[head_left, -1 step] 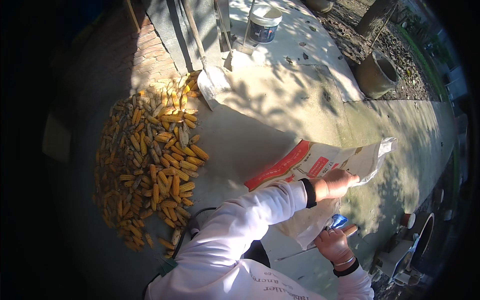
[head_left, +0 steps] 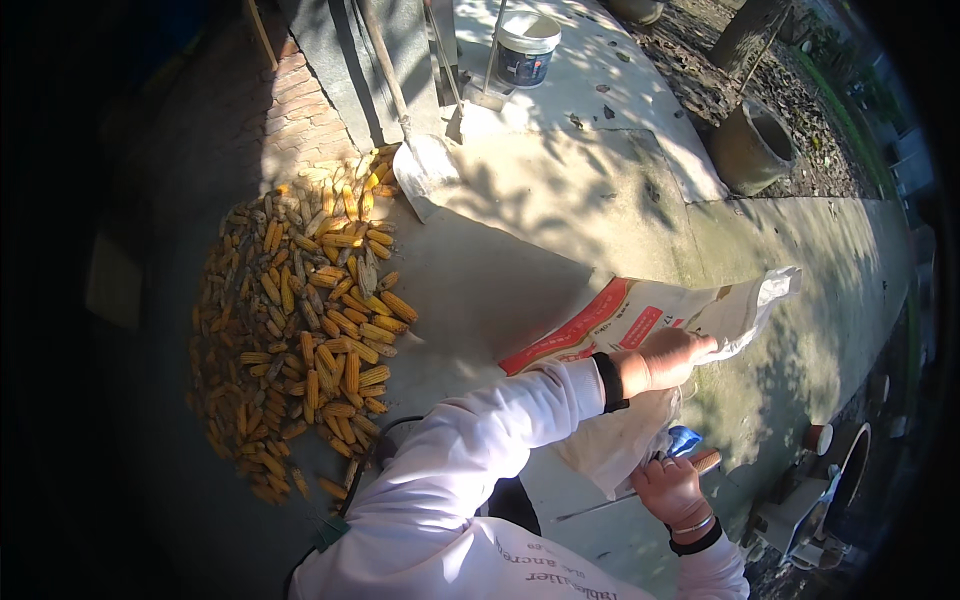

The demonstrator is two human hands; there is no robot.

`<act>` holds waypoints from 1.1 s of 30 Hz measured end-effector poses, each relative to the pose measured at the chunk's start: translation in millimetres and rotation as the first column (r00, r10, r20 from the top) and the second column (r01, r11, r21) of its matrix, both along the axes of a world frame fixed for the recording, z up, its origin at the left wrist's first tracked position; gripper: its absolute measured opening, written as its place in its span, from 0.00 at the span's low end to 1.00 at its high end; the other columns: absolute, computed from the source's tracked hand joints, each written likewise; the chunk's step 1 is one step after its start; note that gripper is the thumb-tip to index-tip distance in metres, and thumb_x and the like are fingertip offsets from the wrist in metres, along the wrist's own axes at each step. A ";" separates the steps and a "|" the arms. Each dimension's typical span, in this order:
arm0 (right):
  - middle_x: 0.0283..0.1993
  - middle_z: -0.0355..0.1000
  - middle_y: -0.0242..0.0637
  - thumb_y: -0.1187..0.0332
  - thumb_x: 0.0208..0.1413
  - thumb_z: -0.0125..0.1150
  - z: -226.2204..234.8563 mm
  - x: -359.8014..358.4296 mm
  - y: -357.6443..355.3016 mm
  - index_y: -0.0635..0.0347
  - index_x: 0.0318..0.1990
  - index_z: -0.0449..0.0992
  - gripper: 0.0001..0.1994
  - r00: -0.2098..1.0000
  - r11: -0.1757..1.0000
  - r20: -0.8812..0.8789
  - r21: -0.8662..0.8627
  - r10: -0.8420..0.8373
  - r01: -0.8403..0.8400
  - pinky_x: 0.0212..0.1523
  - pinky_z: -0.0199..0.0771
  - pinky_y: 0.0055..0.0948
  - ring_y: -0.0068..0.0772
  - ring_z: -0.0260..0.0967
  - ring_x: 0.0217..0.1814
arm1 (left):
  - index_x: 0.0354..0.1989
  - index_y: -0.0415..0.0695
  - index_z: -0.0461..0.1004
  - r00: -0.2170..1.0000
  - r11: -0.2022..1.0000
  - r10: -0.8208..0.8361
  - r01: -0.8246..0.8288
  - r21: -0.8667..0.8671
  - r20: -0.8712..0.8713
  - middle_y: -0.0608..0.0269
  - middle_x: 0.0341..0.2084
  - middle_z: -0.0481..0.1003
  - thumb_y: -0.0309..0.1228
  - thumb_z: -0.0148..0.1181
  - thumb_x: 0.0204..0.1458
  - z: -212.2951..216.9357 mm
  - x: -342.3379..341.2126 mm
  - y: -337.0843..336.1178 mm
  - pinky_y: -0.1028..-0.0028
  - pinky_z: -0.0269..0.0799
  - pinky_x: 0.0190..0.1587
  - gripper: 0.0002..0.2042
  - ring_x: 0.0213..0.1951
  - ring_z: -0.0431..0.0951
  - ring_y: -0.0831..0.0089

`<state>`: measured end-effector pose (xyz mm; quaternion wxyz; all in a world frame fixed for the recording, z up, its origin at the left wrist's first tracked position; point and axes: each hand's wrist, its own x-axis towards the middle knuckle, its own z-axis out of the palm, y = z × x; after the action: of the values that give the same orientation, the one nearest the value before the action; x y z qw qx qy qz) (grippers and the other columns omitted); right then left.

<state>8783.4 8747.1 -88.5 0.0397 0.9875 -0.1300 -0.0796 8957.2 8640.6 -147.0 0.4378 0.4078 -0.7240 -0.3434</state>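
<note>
A white woven sack with red bands is stretched out over the concrete in front of me. My left hand is closed on its edge, near the crumpled white end. Lower down, my right hand wraps round a thin-shafted tool with a brown handle; its long metal shaft sticks out to the left. The right hand also sits against the sack's lower fold, and whether it pinches the cloth I cannot tell. Beside its fingers is a crumpled blue piece.
Yellow corn cobs lie in a large heap on the left. A shovel leans at the heap's far end. Behind it stand a white and blue bucket and a clay pot. Machinery sits at lower right.
My left hand has shifted slightly left. The sack's upper part has moved a little to the right, its far end slightly higher. My right hand is nearly still.
</note>
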 end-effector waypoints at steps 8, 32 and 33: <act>0.18 0.58 0.26 0.67 0.36 0.54 -26.8 70.1 -27.3 0.50 0.23 0.69 0.03 0.988 0.997 0.136 -0.024 0.073 -0.070 0.19 0.57 0.25 0.24 0.60 0.18 | 0.42 0.42 0.68 0.889 0.885 0.447 -0.425 0.192 -0.096 0.50 0.28 0.73 0.20 0.45 0.46 -57.8 131.4 49.7 0.69 0.69 0.32 0.14 0.31 0.75 0.59; 0.39 0.73 0.41 0.75 0.44 0.49 -369.3 243.7 -32.1 0.48 0.50 0.70 0.21 0.683 0.478 -0.259 0.550 -0.682 0.685 0.38 0.71 0.29 0.38 0.72 0.38 | 0.36 0.38 0.71 0.683 0.448 0.730 -0.493 0.746 0.014 0.58 0.30 0.75 0.22 0.51 0.42 -469.2 346.2 269.1 0.74 0.67 0.37 0.11 0.33 0.73 0.72; 0.37 0.73 0.40 0.72 0.45 0.49 -395.1 256.1 -32.8 0.45 0.48 0.71 0.20 0.751 0.564 -0.240 0.532 -0.615 0.631 0.38 0.71 0.30 0.38 0.72 0.37 | 0.37 0.38 0.71 0.693 0.458 0.721 -0.470 0.754 -0.006 0.60 0.30 0.75 0.21 0.51 0.42 -486.7 347.3 273.8 0.75 0.67 0.38 0.11 0.34 0.73 0.73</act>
<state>9039.5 8714.3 -483.6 -0.2938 0.8385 -0.4379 -0.1374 9304.5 8914.4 -633.7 0.4529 0.7088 -0.2590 -0.4749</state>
